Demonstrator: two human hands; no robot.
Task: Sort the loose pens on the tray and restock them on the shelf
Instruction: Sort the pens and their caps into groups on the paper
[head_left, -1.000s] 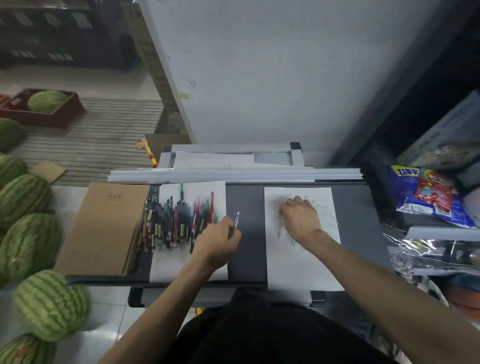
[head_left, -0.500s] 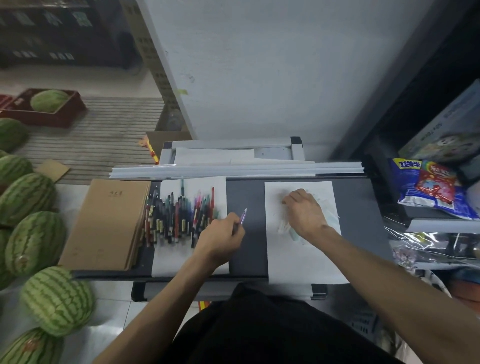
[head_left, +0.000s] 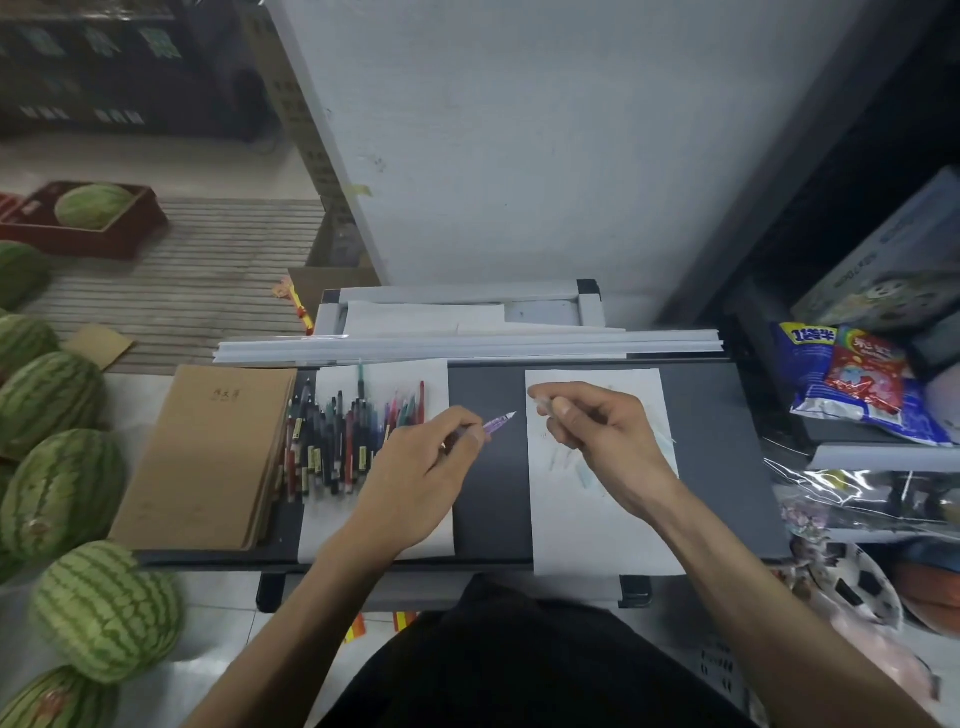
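My left hand (head_left: 415, 470) pinches a purple pen (head_left: 497, 422) between curled fingers, just right of the pen pile (head_left: 337, 441). Farther right of that pile, my right hand (head_left: 597, 431) pinches a pale clear piece (head_left: 543, 401) - too faint to identify.

The loose pens (head_left: 353, 441) are lying in a dense, roughly parallel pile on the left white sheet (head_left: 431, 379) of the dark tray (head_left: 488, 493). Their barrels are running front to back, in mixed black, red, pink and teal. The left hand (head_left: 415, 467) is pinching one purple pen (head_left: 496, 423), with its tip pointing right over the bare tray strip. The right hand (head_left: 597, 431) is pinching a pale translucent pen (head_left: 545, 402). A few faint pale pens (head_left: 582, 470) are lying on the right white sheet (head_left: 597, 545), partly hidden by that hand.
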